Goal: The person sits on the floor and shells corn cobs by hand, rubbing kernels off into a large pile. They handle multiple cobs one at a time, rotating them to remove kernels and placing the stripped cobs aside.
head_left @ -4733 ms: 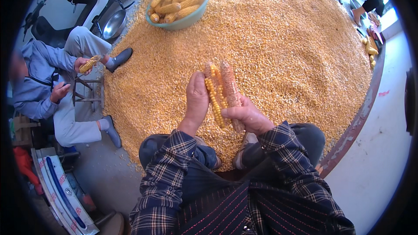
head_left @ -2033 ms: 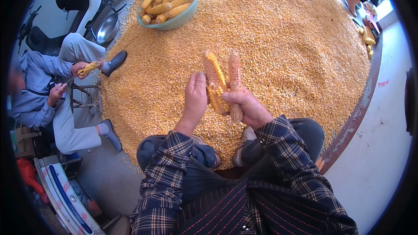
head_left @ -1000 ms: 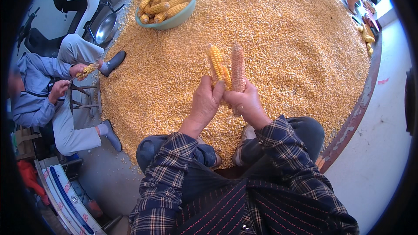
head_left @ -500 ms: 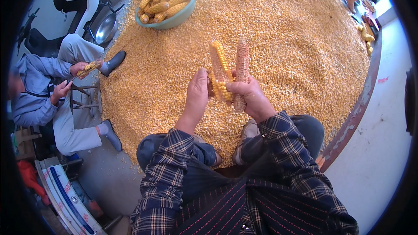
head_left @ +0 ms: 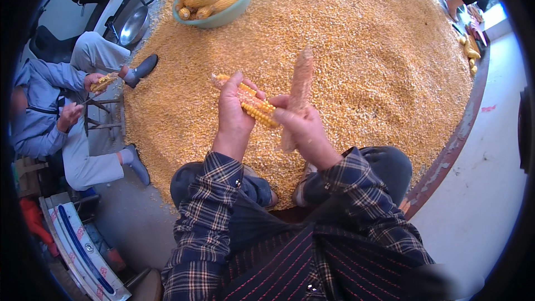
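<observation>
My left hand (head_left: 235,106) is closed around a partly stripped corn cob (head_left: 258,112), which lies slanted with its tip toward the upper left. Rows of yellow kernels remain on it, with bare pinkish stretches between them. In my right hand (head_left: 305,132) a bare corncob (head_left: 302,81) stands nearly upright, its lower end blurred. The fingers of that hand touch the near end of the kernelled cob. Both hands are above a wide heap of loose corn kernels (head_left: 356,78), in front of my knees.
A green basin (head_left: 237,12) of corn cobs sits on the heap's far left. At left, a seated person (head_left: 50,100) works on a cob with a thin tool. A metal pan (head_left: 134,27) lies beyond. Cobs (head_left: 471,50) rest by the right wall, near another person's foot (head_left: 452,5).
My left hand has moved left and tipped the kernelled cob from upright to slanting left. My right hand, with the bare cob, has shifted slightly left and lower.
</observation>
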`<action>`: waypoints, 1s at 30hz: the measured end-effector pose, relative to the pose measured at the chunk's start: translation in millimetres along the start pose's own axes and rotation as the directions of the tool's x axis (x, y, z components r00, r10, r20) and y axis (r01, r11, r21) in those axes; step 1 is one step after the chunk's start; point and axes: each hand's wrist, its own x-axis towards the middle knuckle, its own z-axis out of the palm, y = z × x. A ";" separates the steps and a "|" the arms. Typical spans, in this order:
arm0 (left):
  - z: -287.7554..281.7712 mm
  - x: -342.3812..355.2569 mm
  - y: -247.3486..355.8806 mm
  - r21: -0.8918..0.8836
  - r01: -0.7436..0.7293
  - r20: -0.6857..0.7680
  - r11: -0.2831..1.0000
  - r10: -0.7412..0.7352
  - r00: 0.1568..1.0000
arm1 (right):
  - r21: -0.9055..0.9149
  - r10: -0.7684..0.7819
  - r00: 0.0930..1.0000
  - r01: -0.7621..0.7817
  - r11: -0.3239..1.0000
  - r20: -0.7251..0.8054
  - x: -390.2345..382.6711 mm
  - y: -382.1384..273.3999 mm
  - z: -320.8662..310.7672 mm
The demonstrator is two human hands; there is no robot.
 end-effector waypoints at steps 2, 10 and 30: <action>7.4 -1.5 -10.4 0.020 -0.016 -0.032 1.000 0.016 0.999 | 0.039 -0.131 0.991 0.132 0.990 -0.035 -0.9 17.8 8.9; 36.4 -31.7 -29.9 0.418 -0.382 0.192 0.824 0.331 0.924 | 0.195 0.186 0.965 -0.150 0.969 -0.183 32.9 45.3 -20.8; 16.7 -17.1 -35.8 0.239 -0.313 -0.022 0.919 0.327 0.945 | 0.426 0.302 0.952 -0.295 0.855 0.052 38.9 29.8 -36.5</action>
